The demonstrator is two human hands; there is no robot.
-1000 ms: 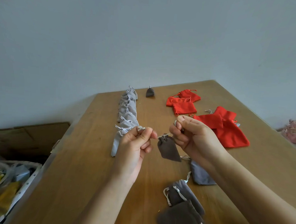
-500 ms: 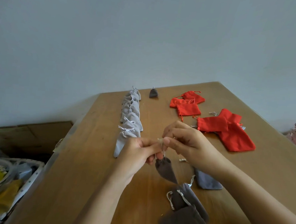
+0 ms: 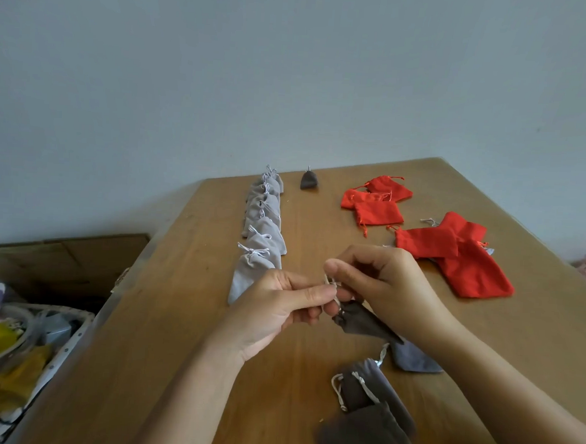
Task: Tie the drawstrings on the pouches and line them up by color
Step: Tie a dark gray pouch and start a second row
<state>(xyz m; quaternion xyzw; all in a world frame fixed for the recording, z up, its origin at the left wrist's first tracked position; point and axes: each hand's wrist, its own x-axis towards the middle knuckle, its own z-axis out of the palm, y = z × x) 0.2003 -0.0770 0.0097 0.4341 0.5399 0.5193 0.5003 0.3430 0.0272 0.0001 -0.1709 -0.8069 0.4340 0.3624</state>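
A small dark brown pouch [image 3: 361, 321] hangs just above the wooden table [image 3: 182, 318], its neck cinched. My left hand [image 3: 276, 306] and my right hand [image 3: 380, 278] pinch its pale drawstrings together right above the neck. A row of several light grey tied pouches [image 3: 262, 226] runs away from me on the left. One dark brown tied pouch [image 3: 309, 180] stands alone at the far edge. Red pouches [image 3: 375, 203] lie loose at the back right, with larger red pouches [image 3: 467, 263] nearer to me.
Two dark brown pouches [image 3: 372, 415] with loose strings lie near the front edge, and a bluish grey pouch [image 3: 413, 359] lies partly under my right wrist. Left of the table sit a cardboard box [image 3: 59, 262] and a basket of clutter [image 3: 9, 348].
My hands, apart with the strings pulled taut, have come together over the pouch's neck. The pouch has dropped lower and now tilts to the right.
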